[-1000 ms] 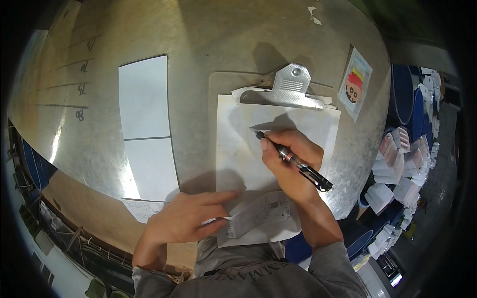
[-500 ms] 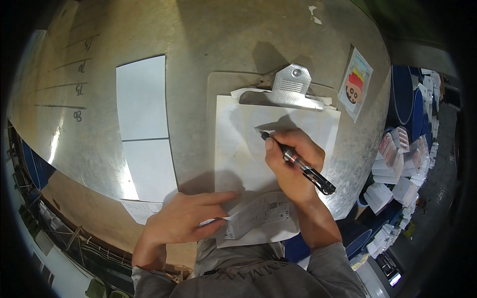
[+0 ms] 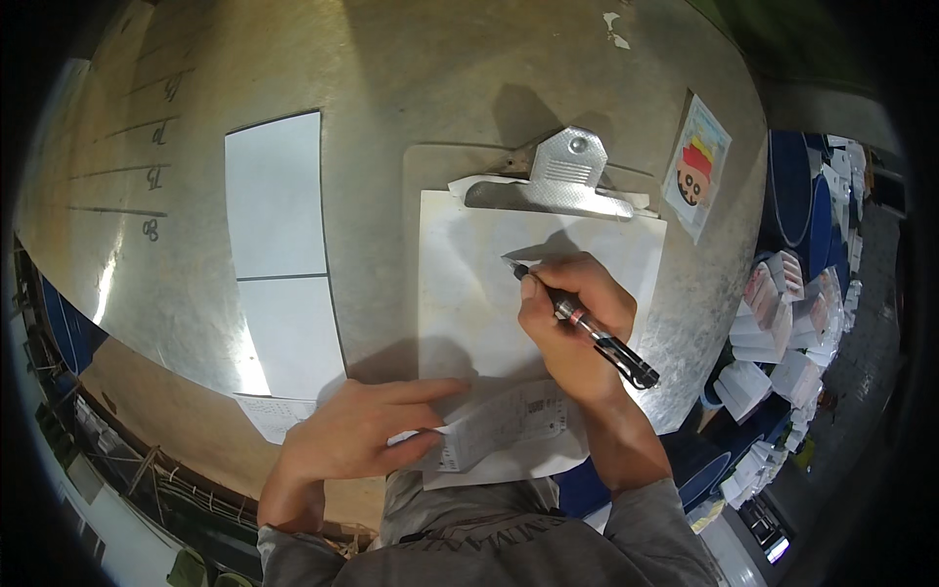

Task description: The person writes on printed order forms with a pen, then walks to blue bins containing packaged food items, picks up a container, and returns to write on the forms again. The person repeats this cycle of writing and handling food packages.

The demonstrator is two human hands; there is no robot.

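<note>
A black pen (image 3: 604, 338) with a clear barrel and a clip is gripped by my right hand (image 3: 584, 318), its tip at the upper middle of a white sheet (image 3: 465, 293). The sheet lies on a clipboard (image 3: 419, 166), under its silver metal clip (image 3: 570, 168). My left hand (image 3: 362, 426) rests at the lower left, index finger stretched over the sheet, thumb apart at the edge of a printed paper slip (image 3: 504, 426). That slip lies curved over the sheet's lower end, close to my body.
Two white rectangular sheets (image 3: 279, 196) lie end to end left of the clipboard, above a printed paper (image 3: 274, 418). At the right is a cartoon-face card (image 3: 696, 166). Beyond the metal table's (image 3: 372, 59) right edge stand blue containers (image 3: 787, 186) and bundled papers (image 3: 768, 303).
The clipboard and papers appear shifted very slightly left in view. My right hand keeps the pen at nearly the same spot, and my left hand has barely moved.
</note>
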